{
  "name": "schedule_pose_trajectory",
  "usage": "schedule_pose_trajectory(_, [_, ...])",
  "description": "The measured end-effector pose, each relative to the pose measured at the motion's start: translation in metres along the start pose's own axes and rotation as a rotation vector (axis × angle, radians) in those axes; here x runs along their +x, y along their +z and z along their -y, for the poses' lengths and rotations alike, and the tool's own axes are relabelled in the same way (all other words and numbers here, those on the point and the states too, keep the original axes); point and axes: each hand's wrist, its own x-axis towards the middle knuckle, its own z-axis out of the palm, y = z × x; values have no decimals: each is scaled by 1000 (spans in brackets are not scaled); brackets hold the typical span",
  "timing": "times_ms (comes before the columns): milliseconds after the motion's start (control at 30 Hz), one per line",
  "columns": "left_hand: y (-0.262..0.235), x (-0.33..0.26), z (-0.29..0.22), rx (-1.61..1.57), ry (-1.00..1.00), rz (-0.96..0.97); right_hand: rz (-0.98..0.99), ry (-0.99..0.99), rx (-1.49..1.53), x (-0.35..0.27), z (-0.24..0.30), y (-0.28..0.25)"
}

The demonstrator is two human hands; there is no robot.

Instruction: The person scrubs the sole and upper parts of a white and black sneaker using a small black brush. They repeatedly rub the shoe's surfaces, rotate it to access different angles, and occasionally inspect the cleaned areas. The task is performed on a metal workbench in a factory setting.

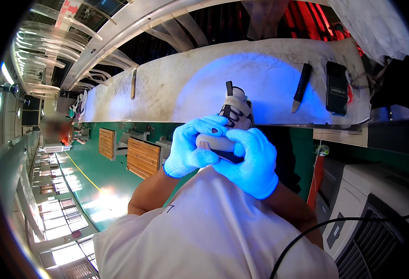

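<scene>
While both forearms (152, 189) angle inward in front of the chest (209, 218), the gloved left hand (190, 143) curls its fingers round one side of a pale shoe (236, 108), and the gloved right hand (255, 162) grips the opposite side, both partly closed. The shoe is between them near the tabletop's edge (167, 122), toe toward the chest.

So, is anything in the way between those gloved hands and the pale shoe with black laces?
Nothing visible except the blue-lit fabric gloves: the left hand and right hand both hold the pale shoe. The black-handled knife lies off to the right on the long, whitish worktop, apart from them.
</scene>
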Motion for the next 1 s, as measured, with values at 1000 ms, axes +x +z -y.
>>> schedule_pose_trajectory(1000, [-15,21,-31,-86,-218,-110,-7,45,275,-15,-54,23])
